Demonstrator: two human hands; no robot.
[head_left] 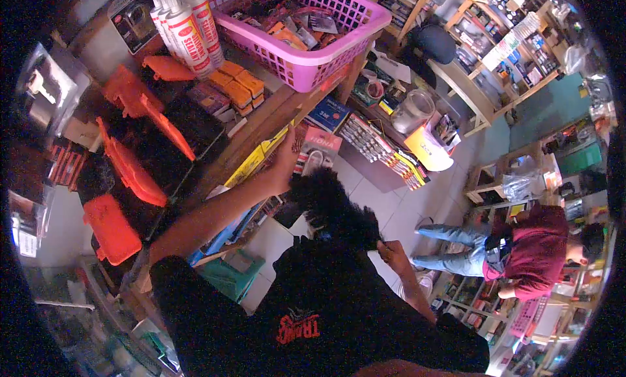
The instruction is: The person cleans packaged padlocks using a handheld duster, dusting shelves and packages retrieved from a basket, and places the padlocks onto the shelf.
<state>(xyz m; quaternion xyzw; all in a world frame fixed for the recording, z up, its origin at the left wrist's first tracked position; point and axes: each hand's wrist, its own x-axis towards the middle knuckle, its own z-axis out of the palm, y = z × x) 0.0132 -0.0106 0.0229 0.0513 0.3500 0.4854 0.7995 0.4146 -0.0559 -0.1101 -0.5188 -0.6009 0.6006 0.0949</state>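
My left hand [284,160] is closed at the edge of a blister pack on a red card marked HONA [322,144], with a silver shackle-shaped padlock showing in it. My right hand [393,254] grips the end of a black feather duster [329,197]. The duster's fluffy head reaches up and left to the lower part of the pack and covers some of it. Part of the left fingers is hidden. Beside the left hand lies a yellow strip-shaped package [257,156] along the wooden shelf edge.
A pink basket [313,67] of packets stands on the shelf, near white sealant tubes [186,34], yellow boxes [236,83] and orange plastic pieces [130,158]. Beyond are packaged goods [381,149] and a clear jar [413,109]. A person in a maroon shirt [538,250] is at the right.
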